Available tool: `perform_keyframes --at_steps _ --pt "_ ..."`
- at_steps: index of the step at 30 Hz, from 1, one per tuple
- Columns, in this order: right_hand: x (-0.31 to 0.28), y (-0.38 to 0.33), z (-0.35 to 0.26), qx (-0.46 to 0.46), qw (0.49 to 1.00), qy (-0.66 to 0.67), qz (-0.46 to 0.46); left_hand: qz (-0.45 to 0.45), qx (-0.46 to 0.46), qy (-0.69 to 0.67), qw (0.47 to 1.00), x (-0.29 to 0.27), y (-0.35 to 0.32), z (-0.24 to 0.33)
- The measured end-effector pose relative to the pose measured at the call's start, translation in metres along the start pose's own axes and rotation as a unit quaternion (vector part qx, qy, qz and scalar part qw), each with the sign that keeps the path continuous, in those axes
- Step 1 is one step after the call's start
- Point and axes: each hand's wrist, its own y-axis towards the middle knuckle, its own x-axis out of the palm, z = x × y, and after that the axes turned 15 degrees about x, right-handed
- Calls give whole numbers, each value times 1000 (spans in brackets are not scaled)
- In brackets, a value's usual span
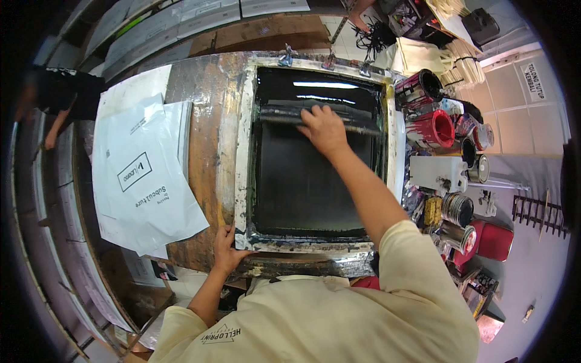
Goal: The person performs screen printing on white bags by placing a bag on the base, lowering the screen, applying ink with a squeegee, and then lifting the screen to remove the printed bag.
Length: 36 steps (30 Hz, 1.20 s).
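Note:
A screen printing frame [244, 151] with whitish, ink-stained edges lies on the wooden table in front of me. Across its dark mesh [308, 187] runs a long squeegee [278, 115], in the frame's far half. My right hand [324, 128] is closed over the squeegee's middle, hiding part of it. Wet black ink [284, 85] shines on the far side of the blade. At the frame's near left corner, my left hand [226, 249] grips the edge, its fingers beside the frame and its thumb along the near side. Metal clamps [285, 57] sit along the far edge.
Printed white plastic sheets [142, 175] are stacked on the table's left. Ink-smeared cans [430, 128], a white jug [436, 172] and a yellow sponge [432, 212] crowd the right side. Shelves [66, 199] stand at left, where another person [69, 94] is. Boxes [266, 33] lie beyond the table.

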Motion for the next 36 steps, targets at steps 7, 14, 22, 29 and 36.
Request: perform_keyframes --at_steps 7,14,22,29,36 --pt "-32 94 29 -31 995 -3 -91 28 -67 -156 985 -11 -14 15" --pt "-27 -12 -2 2 1000 -16 -11 16 -40 -160 986 -27 -6 28" --pt "-134 -215 -102 32 989 -37 -139 51 12 -176 983 -47 0 56" --pt "-246 -189 -135 -18 997 -28 72 197 111 -333 915 -97 45 123" --pt "-289 -123 -145 -39 964 -19 261 12 140 -106 984 -52 84 -1"
